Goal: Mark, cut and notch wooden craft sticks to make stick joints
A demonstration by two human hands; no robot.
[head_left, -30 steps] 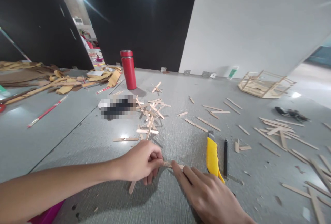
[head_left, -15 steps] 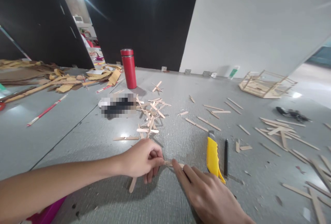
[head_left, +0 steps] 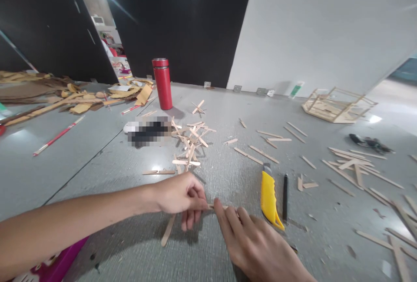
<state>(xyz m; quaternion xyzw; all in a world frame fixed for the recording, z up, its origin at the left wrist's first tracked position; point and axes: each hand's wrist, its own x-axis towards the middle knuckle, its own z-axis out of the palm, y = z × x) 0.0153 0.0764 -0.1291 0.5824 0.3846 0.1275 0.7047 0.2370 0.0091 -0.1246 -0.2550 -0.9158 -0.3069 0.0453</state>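
Observation:
My left hand (head_left: 187, 197) is closed, pinching one end of a wooden craft stick (head_left: 211, 207) between thumb and fingers. My right hand (head_left: 256, 238) has its fingers bent over the other part of the same stick, the index fingertip pressing on it; most of that part is hidden beneath the fingers. From under my left hand a second craft stick (head_left: 167, 232) sticks out towards me. Just beyond that hand lies a loose pile of crossed craft sticks (head_left: 192, 143). A yellow utility knife (head_left: 268, 197) rests to the right, beside a black pen-like rod (head_left: 285, 197).
A red flask (head_left: 162, 84) stands at the back. Scattered craft sticks (head_left: 352, 162) cover the right side, near a wooden stick frame (head_left: 339, 106). Scraps of brown material (head_left: 81, 99) and a red pencil-like stick (head_left: 58, 136) lie left. Something purple (head_left: 70, 256) sits at the lower left.
My right hand has shifted slightly, with its fingers more bent over the stick. The second stick under my left hand has turned a little. Both hands stay at the same stick.

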